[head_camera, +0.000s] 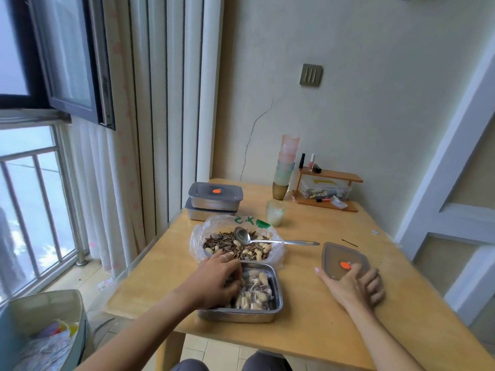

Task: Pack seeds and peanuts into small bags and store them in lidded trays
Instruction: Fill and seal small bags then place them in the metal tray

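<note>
A steel tray (277,286) near the table's front edge holds several small filled bags (255,293) of peanuts and seeds. My left hand (217,279) reaches down into the tray's left half, fingers curled among the bags; what they hold is hidden. My right hand (353,286) rests on the near edge of a grey see-through lid (337,254) with an orange dot, lying flat on the table to the right, fingers curling over its rim. Behind the tray, an open plastic bag (197,245) holds loose sunflower seeds and peanuts (227,243) with a metal spoon (267,239) laid across it.
Two lidded steel trays (214,202) are stacked at the back left of the wooden table (308,333). A stack of coloured cups (286,162), a pale green cup (275,216) and a small wooden shelf (332,183) stand at the back. A bin (42,314) sits on the floor left.
</note>
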